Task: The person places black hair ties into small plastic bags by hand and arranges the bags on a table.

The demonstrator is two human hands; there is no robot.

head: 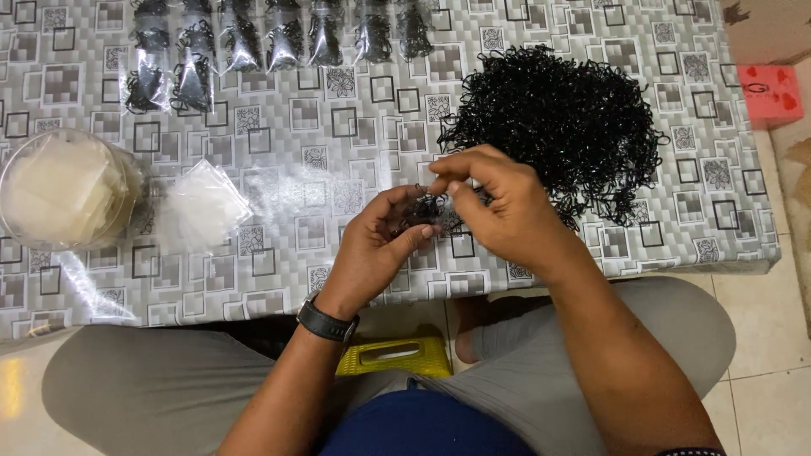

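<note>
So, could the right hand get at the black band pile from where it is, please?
Probably yes: the right hand sits just beside the band pile, with only bare tablecloth between them.

Seen from above, a seated person's left hand (376, 245) and right hand (494, 207) meet over the near edge of a grey, square-patterned worktop (338, 143), pinching a small bunch of black elastic bands (425, 213) between them. Just beyond lies a large heap of black bands (562, 118). Filled clear packets (253, 42) line the far edge. Empty clear bags (201, 207) sit beside a round clear container (61, 190).
</note>
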